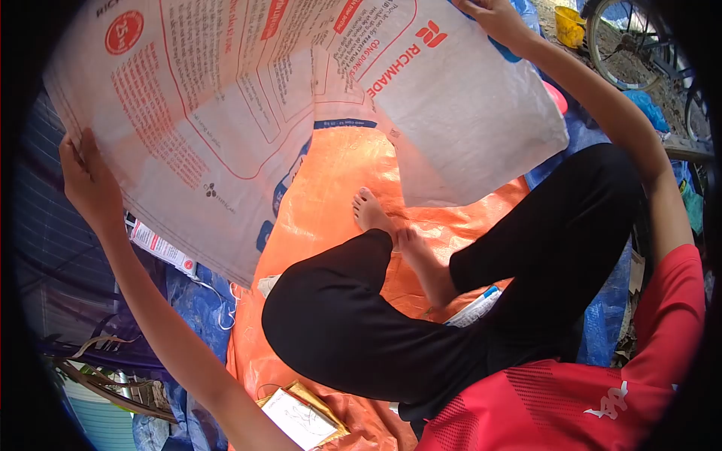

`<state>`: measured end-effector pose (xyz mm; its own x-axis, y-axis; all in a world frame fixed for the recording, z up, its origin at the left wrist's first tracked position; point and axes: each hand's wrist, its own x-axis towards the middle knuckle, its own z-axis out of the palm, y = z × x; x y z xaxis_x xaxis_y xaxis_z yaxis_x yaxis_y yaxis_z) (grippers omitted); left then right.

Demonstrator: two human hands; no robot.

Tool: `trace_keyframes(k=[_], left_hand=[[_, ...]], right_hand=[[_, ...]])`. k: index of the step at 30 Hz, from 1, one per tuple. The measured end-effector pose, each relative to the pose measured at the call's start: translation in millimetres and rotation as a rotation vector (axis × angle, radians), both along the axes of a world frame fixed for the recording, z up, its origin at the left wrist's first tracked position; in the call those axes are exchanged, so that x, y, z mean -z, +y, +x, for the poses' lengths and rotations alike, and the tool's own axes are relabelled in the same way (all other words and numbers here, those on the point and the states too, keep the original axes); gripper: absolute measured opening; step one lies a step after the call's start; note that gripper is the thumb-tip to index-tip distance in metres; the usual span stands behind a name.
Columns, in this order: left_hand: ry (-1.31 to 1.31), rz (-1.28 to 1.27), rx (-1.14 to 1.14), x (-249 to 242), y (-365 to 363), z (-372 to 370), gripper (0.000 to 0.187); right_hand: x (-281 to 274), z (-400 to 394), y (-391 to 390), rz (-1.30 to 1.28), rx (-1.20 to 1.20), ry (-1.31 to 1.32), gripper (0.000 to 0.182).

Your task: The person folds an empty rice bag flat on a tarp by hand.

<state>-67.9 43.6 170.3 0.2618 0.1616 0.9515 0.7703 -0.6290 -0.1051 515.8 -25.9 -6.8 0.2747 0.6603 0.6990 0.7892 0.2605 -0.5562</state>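
the printed sack point(218, 113) is suspended between both hands, spread wide across the upper part of the view, above the orange sheet point(301, 233). its surface is whitish, with red and dark lettering, including the word "richmade" and a round red "25 kg" mark; blue print shows near its middle. the left hand point(92, 177) is clamped on the left side edge of the sack, thumb and fingers closed together over the material. the right hand point(500, 24) is raised at the top right and is closed on the upper edge of the sack; its fingertips lie near the picture border. between the two grips the material sags, and its lower edges hang free as two panels. below the sack, two bare feet point(372, 212) rest on the orange sheet, and the legs, in black trousers point(338, 316), are bent. a white paper point(298, 419) with a line drawing lies at the lower left, beside the left forearm. a blue sheet point(197, 301) borders the orange sheet on the left. a yellow bucket point(569, 27) and a bicycle wheel point(623, 46) are located at the upper right, beyond the right forearm.
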Motion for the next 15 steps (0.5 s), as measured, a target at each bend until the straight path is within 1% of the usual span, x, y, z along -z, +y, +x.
trace_keyframes(k=[1, 4, 6, 7, 8, 10, 11, 13, 15], left_hand=[[-0.023, -0.047, -0.002, 2, 3, -9, 0.032], [-0.067, -0.165, -0.034, 17, 11, -51, 0.032], [-0.054, -0.218, -0.092, 40, 22, -80, 0.031], [-0.023, -0.214, -0.084, 55, 18, -81, 0.03], [0.013, -0.219, -0.079, 72, 14, -83, 0.029], [-0.012, -0.374, -0.033, 103, 12, -100, 0.028], [0.013, -0.417, -0.072, 116, 9, -105, 0.027], [0.04, -0.507, -0.118, 131, -4, -102, 0.026], [0.045, -0.613, -0.138, 140, -12, -94, 0.024]], right_hand=[[-6, 12, 3, 0.2, -0.008, -0.257, 0.02], [-41, 1, -21, 0.16, -0.025, -0.344, 0.02], [-50, -12, -34, 0.083, 0.044, -0.435, 0.021], [-53, -15, -39, 0.051, 0.081, -0.481, 0.021], [-51, -18, -41, 0.064, 0.033, -0.503, 0.02], [-51, -22, -50, 0.089, -0.051, -0.549, 0.018], [-52, -25, -53, 0.106, -0.088, -0.628, 0.016], [-55, -25, -60, 0.138, -0.155, -0.784, 0.014], [-57, -22, -59, 0.043, -0.118, -0.805, 0.013]])
